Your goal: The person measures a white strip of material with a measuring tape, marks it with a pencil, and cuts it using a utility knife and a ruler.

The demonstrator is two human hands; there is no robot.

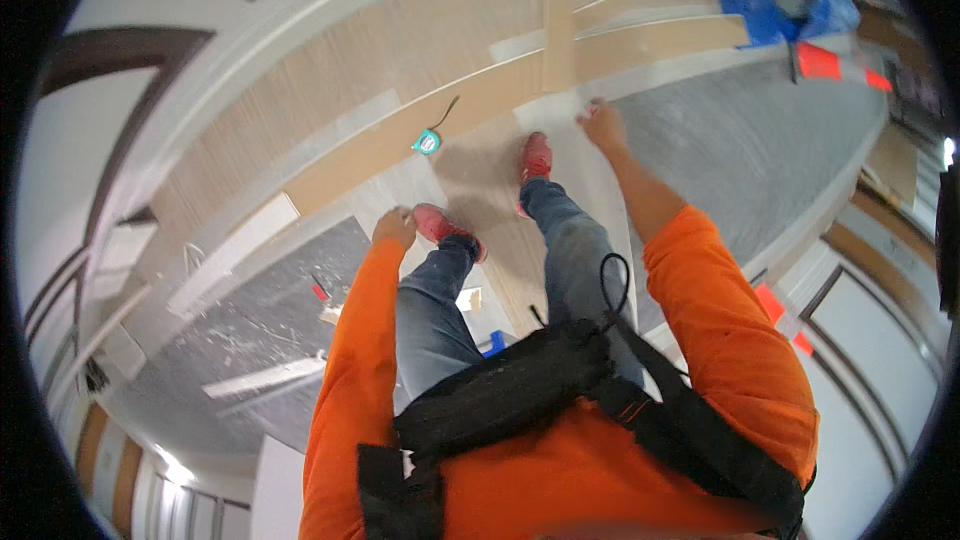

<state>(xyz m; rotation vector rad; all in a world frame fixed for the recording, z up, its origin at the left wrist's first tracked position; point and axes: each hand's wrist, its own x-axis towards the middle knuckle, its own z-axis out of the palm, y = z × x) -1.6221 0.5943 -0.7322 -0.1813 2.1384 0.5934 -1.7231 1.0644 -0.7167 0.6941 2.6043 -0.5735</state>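
Observation:
My left hand (395, 227) hangs low beside my left red shoe, over the pale planks at the edge of the grey floor. Its fingers are curled in, and whatever they may hold is hidden. Out ahead and to the right, my right hand (603, 127) is over the pale planks near the right red shoe (536, 155). Those fingers are bent together, too small in view to show what is between them. A teal tape measure (426, 142) with a black wrist strap lies on the brown strip of board (500, 86), between and beyond my hands.
Rough grey floor (740, 140) spreads right of the planks, and debris-strewn grey floor (260, 325) lies left. A white board strip (265, 377) rests there. Blue plastic sheeting (750, 0) and red-and-white tape (820, 62) are at the far right. Panelled doors line the walls.

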